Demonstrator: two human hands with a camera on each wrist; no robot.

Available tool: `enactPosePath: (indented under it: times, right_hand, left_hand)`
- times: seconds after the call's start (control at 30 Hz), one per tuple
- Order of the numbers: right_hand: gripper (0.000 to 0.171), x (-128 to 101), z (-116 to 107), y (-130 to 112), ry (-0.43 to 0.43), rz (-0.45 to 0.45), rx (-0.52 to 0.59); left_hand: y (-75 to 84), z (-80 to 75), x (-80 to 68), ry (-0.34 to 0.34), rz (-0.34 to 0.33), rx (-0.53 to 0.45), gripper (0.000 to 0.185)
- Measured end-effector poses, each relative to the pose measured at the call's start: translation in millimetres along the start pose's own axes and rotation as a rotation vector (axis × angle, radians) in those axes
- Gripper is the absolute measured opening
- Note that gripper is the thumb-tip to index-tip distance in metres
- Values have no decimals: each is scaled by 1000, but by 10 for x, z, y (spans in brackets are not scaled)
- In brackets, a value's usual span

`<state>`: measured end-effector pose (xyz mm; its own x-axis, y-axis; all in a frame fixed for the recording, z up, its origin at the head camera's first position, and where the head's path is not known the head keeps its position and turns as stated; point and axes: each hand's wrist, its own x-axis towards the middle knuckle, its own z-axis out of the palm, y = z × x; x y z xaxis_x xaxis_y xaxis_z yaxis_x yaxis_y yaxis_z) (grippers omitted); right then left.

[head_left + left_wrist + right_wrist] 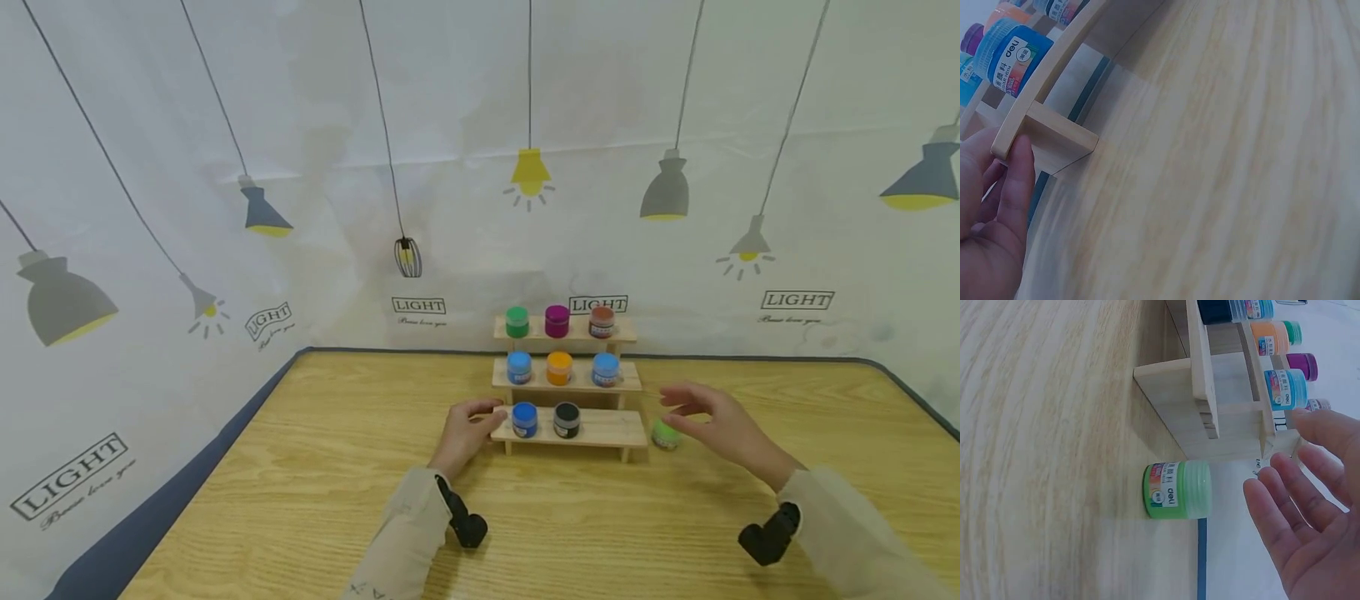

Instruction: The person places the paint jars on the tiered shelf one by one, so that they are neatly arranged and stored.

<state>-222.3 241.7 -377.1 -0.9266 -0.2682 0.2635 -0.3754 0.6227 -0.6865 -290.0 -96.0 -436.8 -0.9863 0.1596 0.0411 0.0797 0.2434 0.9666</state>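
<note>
head view: wooden rack [600, 429] holds eight paint jars; light green jar [664, 435] stands beside it.

- The backdrop cloth [150, 275] carries the word "LIGHT" in boxed capitals several times over: low at the left edge, tilted beside a drawn lamp, under the cage lamp, behind the top shelf, and off to the right; the cursive line beneath each is too small to read
- The blue jar [1010, 53] on the rack wears a label reading "deli" in a white oval; Chinese characters run beside it, too blurred to make out
- The light green jar [1175, 489] on the table shows "deli" on its label; the remaining print is unreadable
- Labels on the other jars are too small to read
</note>
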Motion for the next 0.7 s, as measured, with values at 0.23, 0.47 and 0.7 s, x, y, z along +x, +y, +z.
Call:
enactPosePath:
  times: [0.23, 0.47, 0.7]
  right_hand:
    - [43, -58, 18, 103, 36, 69, 2]
    - [53, -107, 89, 276, 22, 157, 68]
    - [55, -117, 180, 383, 5, 189, 80]
  left_hand:
    - [0, 11, 6, 1, -8, -12, 28]
    - [-11, 9, 13, 2, 8, -21, 29]
    - [-6, 0, -9, 2, -3, -22, 29]
